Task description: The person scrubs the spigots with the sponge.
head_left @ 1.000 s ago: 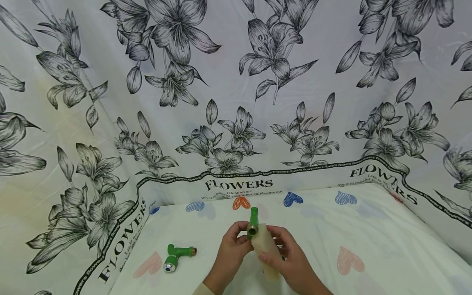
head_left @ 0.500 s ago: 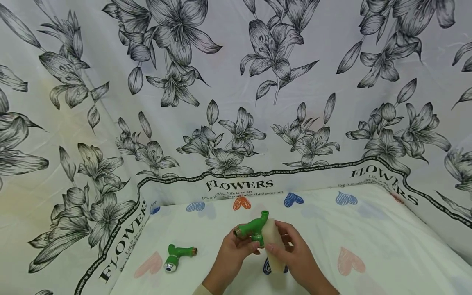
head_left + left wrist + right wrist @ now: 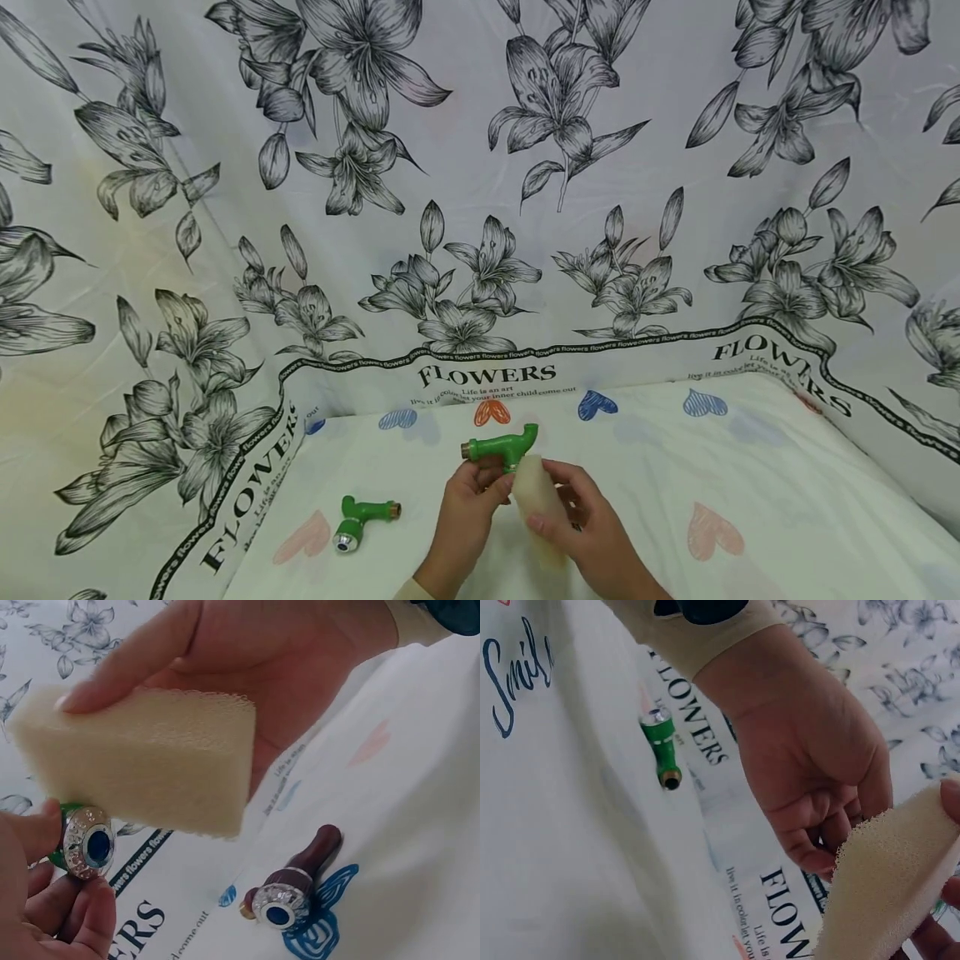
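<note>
My left hand [image 3: 463,510] holds a small green tap [image 3: 498,448], its brass threaded end pointing left and its spout up to the right. In the left wrist view, its fingers pinch the tap near the clear knob [image 3: 90,844] with a blue centre. My right hand [image 3: 596,521] grips a thick cream sponge [image 3: 538,496], thumb on one face and fingers behind. The sponge's upper end overlaps the tap's base in the head view. In the right wrist view, the sponge hides most of the held tap.
Another green tap [image 3: 363,517] lies on the white heart-print sheet [image 3: 630,467] to the left. The left wrist view shows a dark red tap [image 3: 300,874] on the sheet over a blue heart. A flower-print curtain [image 3: 465,167] hangs behind and at the sides.
The held tap has turned, its threaded end swinging from facing me to pointing left. The sponge shifts right and then back left beside it. The green tap on the sheet stays put.
</note>
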Demonstrator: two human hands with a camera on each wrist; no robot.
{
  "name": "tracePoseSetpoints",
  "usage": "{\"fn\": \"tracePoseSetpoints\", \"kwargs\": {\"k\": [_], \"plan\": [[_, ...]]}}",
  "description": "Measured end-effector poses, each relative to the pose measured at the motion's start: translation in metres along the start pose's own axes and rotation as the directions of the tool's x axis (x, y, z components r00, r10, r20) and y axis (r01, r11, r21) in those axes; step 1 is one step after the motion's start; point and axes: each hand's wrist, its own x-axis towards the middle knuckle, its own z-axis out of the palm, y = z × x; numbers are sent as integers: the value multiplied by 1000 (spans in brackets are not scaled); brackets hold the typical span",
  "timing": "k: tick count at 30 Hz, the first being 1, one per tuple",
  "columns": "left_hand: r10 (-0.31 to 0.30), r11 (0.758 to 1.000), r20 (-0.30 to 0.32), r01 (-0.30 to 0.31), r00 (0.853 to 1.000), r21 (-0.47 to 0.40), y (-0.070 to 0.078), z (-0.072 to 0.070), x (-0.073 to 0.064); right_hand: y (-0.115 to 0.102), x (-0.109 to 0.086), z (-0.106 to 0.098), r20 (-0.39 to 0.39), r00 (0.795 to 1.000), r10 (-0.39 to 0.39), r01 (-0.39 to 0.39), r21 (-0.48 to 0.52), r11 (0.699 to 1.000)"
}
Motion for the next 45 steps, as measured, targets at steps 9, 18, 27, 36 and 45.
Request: {"fn": "tracePoseSetpoints", "kwargs": {"k": [9, 18, 27, 36, 45], "plan": [[-5, 997, -185, -10, 983, -79, -9, 9, 0, -8, -2, 8, -22, 997, -69, 69, -21, 997], [-34, 977, 38, 41, 999, -209, -4, 3, -2, -11, -4, 12, -42, 991, -124, 124, -21, 992], [-108, 938, -12, 98, 994, -333, 1, 3, 1, -6, -3, 18, -80, 976, -205, 196, -103, 975], [-85, 853, 77, 112, 993, -510, 5, 4, 0, -6, 2, 13, -188, 947, -261, 228, -179, 957], [-21, 814, 149, 104, 989, -572, 7, 1, -3, -7, 9, 4, -187, 973, -136, 128, -55, 990]]}}
